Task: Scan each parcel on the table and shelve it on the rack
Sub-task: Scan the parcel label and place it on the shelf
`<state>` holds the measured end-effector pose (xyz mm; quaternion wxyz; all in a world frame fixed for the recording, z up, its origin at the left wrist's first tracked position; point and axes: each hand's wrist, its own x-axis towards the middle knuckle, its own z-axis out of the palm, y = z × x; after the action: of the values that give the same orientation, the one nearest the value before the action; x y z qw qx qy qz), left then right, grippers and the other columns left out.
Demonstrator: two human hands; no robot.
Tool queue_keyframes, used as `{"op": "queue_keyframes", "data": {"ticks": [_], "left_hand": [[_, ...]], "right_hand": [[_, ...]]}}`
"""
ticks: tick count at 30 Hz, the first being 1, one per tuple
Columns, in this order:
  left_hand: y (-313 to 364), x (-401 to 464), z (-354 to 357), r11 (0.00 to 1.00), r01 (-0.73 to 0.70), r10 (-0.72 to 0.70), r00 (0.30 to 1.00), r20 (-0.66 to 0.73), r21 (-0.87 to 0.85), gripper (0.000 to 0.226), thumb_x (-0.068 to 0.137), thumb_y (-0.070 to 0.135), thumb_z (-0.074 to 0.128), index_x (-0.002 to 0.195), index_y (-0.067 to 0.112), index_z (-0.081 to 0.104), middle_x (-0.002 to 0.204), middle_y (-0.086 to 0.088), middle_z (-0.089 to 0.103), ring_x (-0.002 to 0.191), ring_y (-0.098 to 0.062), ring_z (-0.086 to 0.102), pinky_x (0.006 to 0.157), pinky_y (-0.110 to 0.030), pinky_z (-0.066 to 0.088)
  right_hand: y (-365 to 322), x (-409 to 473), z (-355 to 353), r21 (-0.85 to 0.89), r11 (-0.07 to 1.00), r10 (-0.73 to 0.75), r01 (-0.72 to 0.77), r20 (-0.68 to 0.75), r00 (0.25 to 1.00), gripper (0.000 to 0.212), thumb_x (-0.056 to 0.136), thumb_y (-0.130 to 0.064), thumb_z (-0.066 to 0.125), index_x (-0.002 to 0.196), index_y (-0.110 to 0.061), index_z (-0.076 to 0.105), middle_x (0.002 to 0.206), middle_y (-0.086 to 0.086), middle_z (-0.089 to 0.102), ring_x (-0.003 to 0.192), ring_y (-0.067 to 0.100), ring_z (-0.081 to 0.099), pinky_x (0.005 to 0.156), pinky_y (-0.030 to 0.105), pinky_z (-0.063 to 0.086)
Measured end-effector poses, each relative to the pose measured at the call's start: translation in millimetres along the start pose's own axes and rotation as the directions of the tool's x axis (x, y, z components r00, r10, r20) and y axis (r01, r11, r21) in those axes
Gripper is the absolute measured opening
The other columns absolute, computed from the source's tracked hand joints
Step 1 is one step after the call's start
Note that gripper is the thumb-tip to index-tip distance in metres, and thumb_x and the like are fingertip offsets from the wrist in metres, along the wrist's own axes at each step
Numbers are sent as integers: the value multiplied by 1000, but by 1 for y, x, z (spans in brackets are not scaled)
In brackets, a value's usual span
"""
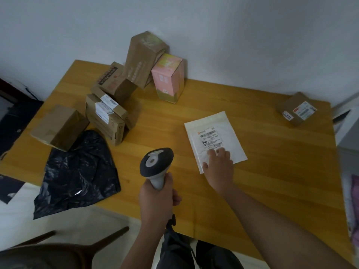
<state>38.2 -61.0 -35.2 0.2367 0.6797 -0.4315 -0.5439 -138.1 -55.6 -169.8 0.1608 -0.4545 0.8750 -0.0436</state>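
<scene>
A: Head view. Left hand (157, 199) has its fingers wrapped round the grip of the handheld barcode scanner (156, 165), head held above the wooden surface (272, 171) and tipped forward. Right hand (218, 164) lies flat, fingers extended, pressing the near corner of the white padded mailer (213, 140), which sits flat mid-surface with its shipping label (210, 139) face up.

B: Risk on the scan?

A: The fingertips reach the lower edge of the label. Judgement: if they creep further they may mask a barcode and the read fails. The scanner head also sits left of the mailer, not over it, so as aimed the beam could miss the label.

B: Could it catch the wrong code?

A: Possibly. The stacked cardboard boxes (108, 113) at left show labels facing up, and they lie nearer the line of the scanner's nose than the mailer does. A stray trigger pull might log one of those.

B: Other hazards?

A: That pile is loose: the tall brown carton (143, 59) tilts against the pink box (169, 78); a knock could topple both. The black poly bag (77, 171) hangs over the near edge and may slide off. A small labelled box (298, 109) sits far right near the corner. Rack not in view; nothing of this lot looks shelved yet.
</scene>
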Motion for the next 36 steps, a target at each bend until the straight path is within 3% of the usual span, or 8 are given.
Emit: {"op": "queue_keyframes", "data": {"ticks": [2, 4, 8, 11, 14, 17, 30, 36], "left_hand": [[-1, -1, -1, 1000, -7, 7, 1000, 5, 8, 39, 95, 26, 61, 76, -7, 61, 54, -13, 64, 49, -25, 66, 51, -33, 56], [-2, -2, 1, 1000, -11, 10, 1000, 14, 17, 38, 95, 27, 61, 78, -7, 62, 56, -13, 65, 50, -25, 67, 50, -31, 56], [-4, -5, 11, 1000, -3, 3, 998, 56, 4, 36, 95, 27, 61, 83, -7, 62, 58, -14, 66, 50, -23, 67, 48, -27, 54], [-2, -10, 20, 1000, -2, 2, 995, 97, 2, 35, 95, 26, 61, 85, -6, 62, 59, -15, 65, 50, -23, 66, 48, -25, 53], [2, -14, 29, 1000, -16, 17, 992, 127, -3, 28, 95, 25, 62, 86, -2, 59, 60, -15, 65, 51, -23, 65, 48, -25, 54], [6, -17, 40, 999, -47, 45, 985, 164, 10, 26, 95, 24, 61, 87, 0, 58, 59, -13, 64, 49, -22, 64, 48, -26, 55], [29, -28, 104, 993, -104, 87, 964, 252, 52, 24, 97, 25, 59, 81, 7, 59, 55, -7, 61, 48, -19, 62, 52, -36, 56], [29, -36, 121, 988, -103, 78, 976, 201, 117, 31, 97, 27, 57, 77, 4, 60, 47, -1, 59, 46, -17, 63, 46, -26, 52]], "right_hand": [[0, 6, 1, -8, 999, 41, -40, 142, 989, 62, 95, -46, 53, 148, -34, 23, 159, 16, 7, 144, 39, 11, 113, 54, 22], [4, 9, 4, -1, 997, 81, -83, 264, 961, 67, 95, -52, 47, 151, -42, 10, 160, 16, -12, 145, 44, -2, 113, 59, 17], [-5, -11, 8, 9, 999, -46, 45, 252, 967, 54, 99, -49, 39, 148, -38, 20, 157, 17, 7, 138, 41, 20, 105, 51, 39], [-4, -12, 3, 83, 993, -96, 87, 104, 990, 51, 98, -41, 48, 145, -29, 31, 147, 12, 30, 130, 29, 32, 98, 38, 46], [20, 11, -5, 44, 999, 22, -23, 37, 999, 64, 96, -40, 53, 150, -29, 22, 159, 10, 13, 142, 34, 19, 108, 47, 35], [54, 26, -7, 13, 999, 47, -50, 179, 983, 69, 95, -49, 51, 152, -38, 14, 163, 4, -4, 147, 36, 5, 116, 53, 21], [94, 12, -11, 60, 986, -167, 156, 305, 938, 62, 98, -38, 51, 150, -45, 20, 164, -7, -4, 148, 35, 5, 116, 53, 24], [103, 13, -12, 111, 980, -190, 162, 331, 924, 61, 98, -33, 52, 149, -47, 22, 163, -12, -7, 148, 32, 4, 117, 53, 23]]}}
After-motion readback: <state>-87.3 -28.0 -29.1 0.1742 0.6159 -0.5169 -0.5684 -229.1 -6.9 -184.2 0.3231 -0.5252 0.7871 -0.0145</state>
